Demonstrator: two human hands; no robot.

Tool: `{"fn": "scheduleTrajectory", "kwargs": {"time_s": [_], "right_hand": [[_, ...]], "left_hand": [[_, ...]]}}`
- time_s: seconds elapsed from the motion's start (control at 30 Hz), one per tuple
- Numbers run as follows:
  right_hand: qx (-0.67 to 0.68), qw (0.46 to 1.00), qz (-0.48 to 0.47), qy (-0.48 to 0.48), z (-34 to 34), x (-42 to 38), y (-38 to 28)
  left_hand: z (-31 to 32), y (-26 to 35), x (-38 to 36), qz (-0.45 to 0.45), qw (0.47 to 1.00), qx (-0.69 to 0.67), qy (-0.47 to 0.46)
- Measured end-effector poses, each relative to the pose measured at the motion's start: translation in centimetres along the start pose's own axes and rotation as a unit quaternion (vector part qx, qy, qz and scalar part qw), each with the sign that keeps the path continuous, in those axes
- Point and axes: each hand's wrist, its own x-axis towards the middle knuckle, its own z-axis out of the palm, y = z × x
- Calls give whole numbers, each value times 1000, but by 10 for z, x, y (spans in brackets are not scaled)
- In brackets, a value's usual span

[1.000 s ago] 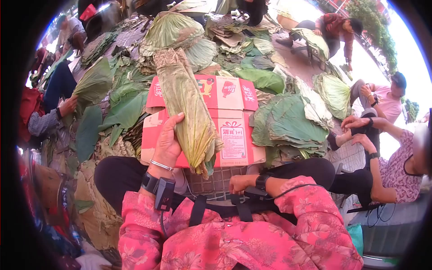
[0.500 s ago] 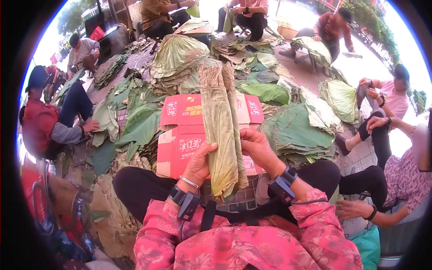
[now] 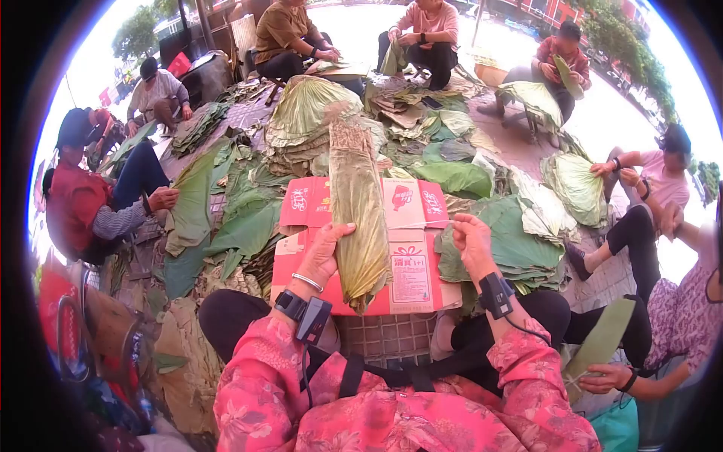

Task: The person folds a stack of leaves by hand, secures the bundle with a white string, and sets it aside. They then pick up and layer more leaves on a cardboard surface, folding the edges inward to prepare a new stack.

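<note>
My left hand [image 3: 322, 252] is closed on a long, folded dried lotus leaf [image 3: 359, 218], thumb across its front. The leaf stands upright above a flattened red carton [image 3: 410, 207], yellow-green at the lower end and brown and ragged at the top. To the right, my right hand [image 3: 472, 235] is raised apart from the leaf, fingers curled in and fingertips together, with nothing visible in them. Behind that hand lies a stack of green lotus leaves [image 3: 501, 230].
A pile of large pale leaves [image 3: 309, 109] rises beyond the carton. Brown leaves [image 3: 184, 361] lie at my left. Several people sit around the heap, and a person's hand [image 3: 606, 377] holds a green leaf at the right. A teal bag [image 3: 614, 426] is beside me.
The second strip beside the folded leaf no longer shows. My right hand has come off the leaf and moved right. A person at the right now holds a green leaf.
</note>
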Motion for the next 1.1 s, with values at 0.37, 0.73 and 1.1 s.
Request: {"fn": "scheduleTrajectory", "kwargs": {"time_s": [0.37, 0.73, 1.1], "right_hand": [[-25, 997, -74, -17, 36, 35, 10], [-144, 954, -34, -260, 126, 26, 50], [-172, 937, -34, -304, 140, 32, 42]], "left_hand": [[-39, -42, 58, 12, 933, 357, 36], [-17, -71, 59, 339, 466, 817, 8], [-49, -95, 100, 195, 870, 452, -15]]}}
